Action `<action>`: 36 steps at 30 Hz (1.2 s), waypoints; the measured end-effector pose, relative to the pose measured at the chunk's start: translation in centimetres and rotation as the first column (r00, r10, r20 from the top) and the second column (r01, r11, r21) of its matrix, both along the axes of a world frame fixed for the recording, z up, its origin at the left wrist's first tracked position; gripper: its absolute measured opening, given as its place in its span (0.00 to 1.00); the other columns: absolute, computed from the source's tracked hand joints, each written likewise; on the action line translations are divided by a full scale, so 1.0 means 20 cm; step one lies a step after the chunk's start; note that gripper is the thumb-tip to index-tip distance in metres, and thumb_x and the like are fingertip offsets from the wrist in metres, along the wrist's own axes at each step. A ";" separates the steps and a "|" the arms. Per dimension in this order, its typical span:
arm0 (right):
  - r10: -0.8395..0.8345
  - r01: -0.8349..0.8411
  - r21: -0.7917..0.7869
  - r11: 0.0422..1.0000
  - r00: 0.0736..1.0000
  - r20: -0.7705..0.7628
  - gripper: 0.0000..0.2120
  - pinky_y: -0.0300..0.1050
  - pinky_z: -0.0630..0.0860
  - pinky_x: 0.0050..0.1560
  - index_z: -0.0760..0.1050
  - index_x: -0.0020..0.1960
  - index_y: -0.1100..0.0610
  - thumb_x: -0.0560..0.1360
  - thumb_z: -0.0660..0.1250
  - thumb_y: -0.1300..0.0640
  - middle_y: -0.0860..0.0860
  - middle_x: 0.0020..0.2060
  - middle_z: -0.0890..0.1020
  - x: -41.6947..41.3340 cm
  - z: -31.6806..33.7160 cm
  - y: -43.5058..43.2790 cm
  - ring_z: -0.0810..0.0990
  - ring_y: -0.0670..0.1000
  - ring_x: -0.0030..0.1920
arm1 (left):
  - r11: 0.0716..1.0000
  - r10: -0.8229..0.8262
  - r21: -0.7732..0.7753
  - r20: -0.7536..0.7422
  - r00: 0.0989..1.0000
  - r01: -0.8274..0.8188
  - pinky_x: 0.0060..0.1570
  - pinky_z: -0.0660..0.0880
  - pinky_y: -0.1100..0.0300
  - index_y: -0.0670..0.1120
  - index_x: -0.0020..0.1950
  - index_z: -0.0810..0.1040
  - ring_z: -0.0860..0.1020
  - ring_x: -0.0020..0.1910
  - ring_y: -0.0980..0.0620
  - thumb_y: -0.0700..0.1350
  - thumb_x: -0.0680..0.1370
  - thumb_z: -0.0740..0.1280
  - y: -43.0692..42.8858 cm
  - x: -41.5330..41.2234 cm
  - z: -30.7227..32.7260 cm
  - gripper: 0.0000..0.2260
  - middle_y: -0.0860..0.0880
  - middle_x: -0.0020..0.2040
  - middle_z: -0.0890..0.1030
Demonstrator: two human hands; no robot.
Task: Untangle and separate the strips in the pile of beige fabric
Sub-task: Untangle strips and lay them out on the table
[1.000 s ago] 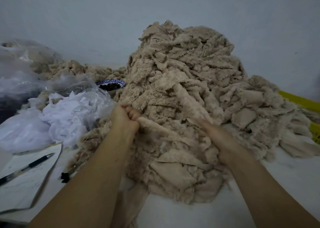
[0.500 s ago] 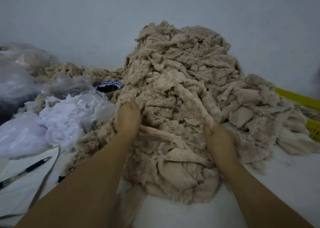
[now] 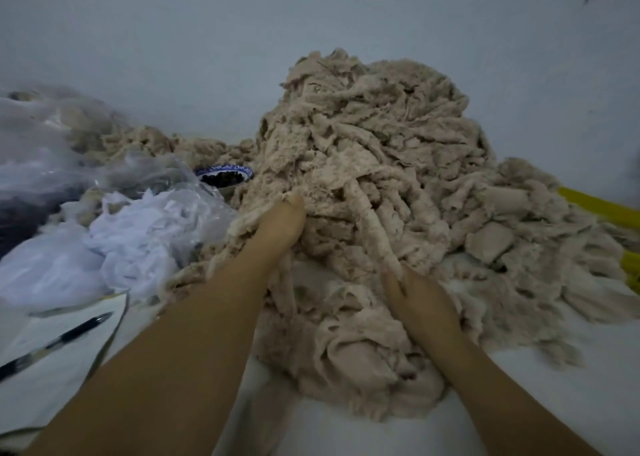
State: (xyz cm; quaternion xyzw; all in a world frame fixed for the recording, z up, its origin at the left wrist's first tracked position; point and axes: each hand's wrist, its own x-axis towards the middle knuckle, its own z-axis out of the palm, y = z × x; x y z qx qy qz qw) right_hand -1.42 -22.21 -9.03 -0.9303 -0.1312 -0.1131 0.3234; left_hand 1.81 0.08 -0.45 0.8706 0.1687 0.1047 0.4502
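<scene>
The pile of beige fabric (image 3: 381, 151) is heaped on the surface (image 3: 519, 403) against the far wall. The left hand (image 3: 278, 223) is pushed into its left flank, fingers buried (gripping or not, I cannot tell). Nearer, to the right, the right hand (image 3: 420, 303) pinches one strip (image 3: 372, 227) that runs up into the heap.

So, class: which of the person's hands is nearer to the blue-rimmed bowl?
Left. The left hand is buried in the beige fabric pile just right of the blue-rimmed bowl; the right hand is farther right and lower, pinching a strip.
</scene>
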 end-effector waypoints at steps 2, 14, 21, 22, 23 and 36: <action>0.056 -0.054 -0.039 0.998 0.998 0.033 0.16 0.45 0.63 0.28 0.68 0.39 0.53 0.83 0.56 0.48 0.47 0.26 0.70 -0.03 -0.01 0.05 0.70 0.49 0.27 | 0.998 0.033 0.045 0.043 0.999 -0.035 0.54 0.70 0.55 0.35 0.69 0.72 0.74 0.65 0.39 0.45 0.85 0.53 -0.10 0.00 0.07 0.19 0.36 0.67 0.75; 0.120 -0.120 0.113 0.986 0.993 0.009 0.19 0.39 0.61 0.26 0.64 0.35 0.50 0.84 0.55 0.51 0.50 0.27 0.71 -0.05 -0.01 0.04 0.71 0.52 0.28 | 0.970 -0.220 0.129 0.114 0.969 0.205 0.36 0.70 0.58 0.43 0.44 0.75 0.75 0.36 0.49 0.50 0.84 0.58 -0.41 0.19 0.05 0.14 0.44 0.41 0.77; 0.258 -0.260 0.144 0.955 0.966 0.034 0.16 0.46 0.62 0.33 0.71 0.43 0.57 0.84 0.54 0.51 0.50 0.30 0.73 -0.08 0.03 0.07 0.72 0.50 0.32 | 0.723 0.015 -0.688 -0.072 0.997 -0.060 0.47 0.81 0.50 0.42 0.63 0.77 0.81 0.49 0.44 0.51 0.82 0.63 -0.38 0.16 -0.16 0.16 0.42 0.53 0.83; 0.286 -0.289 0.093 0.953 0.957 0.039 0.16 0.48 0.64 0.35 0.70 0.42 0.56 0.84 0.54 0.50 0.52 0.32 0.74 -0.09 0.03 0.07 0.73 0.52 0.34 | 0.566 -0.018 -0.823 -0.068 0.998 -0.046 0.39 0.81 0.54 0.43 0.60 0.79 0.83 0.43 0.46 0.49 0.82 0.63 -0.37 0.17 -0.12 0.12 0.44 0.46 0.85; 0.311 -0.313 0.046 0.949 0.949 0.041 0.16 0.50 0.66 0.37 0.69 0.42 0.56 0.84 0.54 0.50 0.54 0.33 0.75 -0.09 0.04 0.07 0.74 0.54 0.35 | 0.444 -0.047 -0.896 -0.056 0.997 -0.030 0.32 0.80 0.56 0.43 0.57 0.80 0.83 0.38 0.47 0.47 0.83 0.63 -0.35 0.16 -0.08 0.11 0.45 0.40 0.85; 0.234 -0.026 0.520 0.854 0.911 -0.338 0.18 0.32 0.69 0.55 0.78 0.62 0.49 0.83 0.54 0.43 0.46 0.55 0.79 -0.06 0.05 0.02 0.76 0.36 0.54 | 0.662 -0.231 -0.715 0.091 0.969 0.225 0.28 0.76 0.61 0.49 0.42 0.76 0.80 0.28 0.52 0.48 0.79 0.69 -0.47 -0.22 -0.18 0.07 0.48 0.31 0.81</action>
